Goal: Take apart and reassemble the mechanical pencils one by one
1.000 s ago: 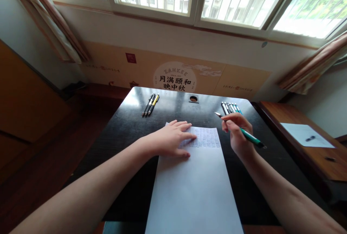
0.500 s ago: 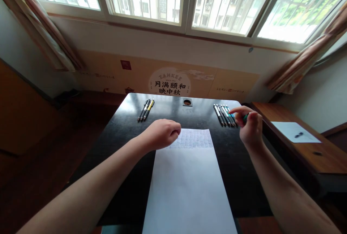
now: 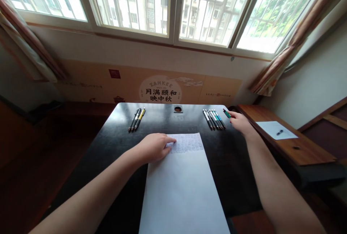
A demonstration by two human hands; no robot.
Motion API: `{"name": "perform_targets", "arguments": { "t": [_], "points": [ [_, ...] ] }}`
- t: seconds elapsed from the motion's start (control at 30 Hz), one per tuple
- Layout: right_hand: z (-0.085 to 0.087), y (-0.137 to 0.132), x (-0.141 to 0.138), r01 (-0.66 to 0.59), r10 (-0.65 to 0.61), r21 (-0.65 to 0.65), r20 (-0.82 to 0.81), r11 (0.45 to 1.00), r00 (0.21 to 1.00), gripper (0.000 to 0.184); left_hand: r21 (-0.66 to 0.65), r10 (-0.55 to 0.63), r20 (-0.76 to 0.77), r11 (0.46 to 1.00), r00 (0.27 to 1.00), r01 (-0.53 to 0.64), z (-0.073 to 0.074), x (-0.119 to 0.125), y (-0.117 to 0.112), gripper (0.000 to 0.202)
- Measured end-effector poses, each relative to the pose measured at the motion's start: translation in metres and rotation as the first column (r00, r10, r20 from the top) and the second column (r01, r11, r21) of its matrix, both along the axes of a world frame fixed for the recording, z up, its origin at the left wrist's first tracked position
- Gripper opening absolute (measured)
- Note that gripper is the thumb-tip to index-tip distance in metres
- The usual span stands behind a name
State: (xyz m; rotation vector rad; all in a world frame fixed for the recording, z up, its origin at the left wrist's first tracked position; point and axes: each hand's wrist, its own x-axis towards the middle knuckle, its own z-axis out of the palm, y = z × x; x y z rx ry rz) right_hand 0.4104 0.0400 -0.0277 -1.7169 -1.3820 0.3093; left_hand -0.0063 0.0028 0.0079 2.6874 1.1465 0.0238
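My right hand (image 3: pixel 238 121) pinches a green pen (image 3: pixel 226 113) at the far right edge of the black desk. Just left of it lies a row of several pens (image 3: pixel 213 119), side by side, with white, black, blue and green barrels. My left hand (image 3: pixel 155 147) rests at the upper left of a long white sheet of paper (image 3: pixel 184 187), index finger stretched out over its top part, which is filled with rows of small writing. Farther left lie a yellow and black pen (image 3: pixel 140 118) and two dark pens (image 3: pixel 133 119) beside it.
The black desk (image 3: pixel 108 147) has a round cable hole (image 3: pixel 178 109) near its far edge. At the right stands a wooden table (image 3: pixel 306 151) bearing a white sheet (image 3: pixel 273 130) with a small dark object on it. Windows and curtains are beyond.
My right hand has come down from above the desk to its far right edge beside the pen row, still with the green pen. My left index finger has stretched out. The view has shifted.
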Motion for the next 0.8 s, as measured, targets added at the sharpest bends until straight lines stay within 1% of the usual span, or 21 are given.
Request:
{"name": "perform_targets", "arguments": {
  "t": [0.1, 0.17, 0.27, 0.37, 0.47, 0.57, 0.67, 0.8],
  "points": [
    [-0.013, 0.009, 0.01, 0.082, -0.08, -0.037, 0.05, 0.996, 0.996, 0.039, 0.017, 0.027, 0.0, 0.999, 1.0, -0.027, -0.002, 0.001, -0.001, 0.043],
    [-0.019, 0.013, 0.013, 0.116, -0.112, -0.051, 0.083, 0.992, 0.99, 0.042, 0.028, 0.051, -0.003, 0.998, 0.999, -0.051, -0.003, 0.002, 0.0, 0.043],
    [-0.024, 0.015, 0.015, 0.144, -0.136, -0.054, 0.13, 0.988, 0.982, 0.045, 0.04, 0.087, -0.002, 0.995, 0.996, -0.086, -0.005, 0.005, 0.001, 0.044],
    [-0.025, 0.013, 0.015, 0.173, -0.167, -0.026, 0.161, 0.985, 0.973, 0.047, 0.058, 0.094, 0.004, 0.994, 0.996, -0.094, -0.007, 0.006, 0.002, 0.043],
    [-0.024, 0.011, 0.015, 0.207, -0.206, 0.014, 0.171, 0.978, 0.963, 0.045, 0.077, 0.082, 0.014, 0.994, 0.997, -0.083, -0.008, 0.003, 0.004, 0.043],
    [-0.026, 0.009, 0.015, 0.234, -0.235, 0.031, 0.182, 0.972, 0.955, 0.038, 0.088, 0.079, 0.033, 0.993, 0.996, -0.081, -0.009, 0.0, 0.006, 0.041],
    [-0.031, 0.009, 0.016, 0.239, -0.237, 0.018, 0.208, 0.971, 0.949, 0.032, 0.094, 0.072, 0.066, 0.993, 0.995, -0.078, -0.009, -0.003, 0.006, 0.036],
    [-0.037, 0.012, 0.016, 0.248, -0.235, -0.013, 0.268, 0.969, 0.934, 0.03, 0.108, 0.051, 0.101, 0.992, 0.994, -0.062, -0.007, -0.004, 0.006, 0.033]
  ]
}}
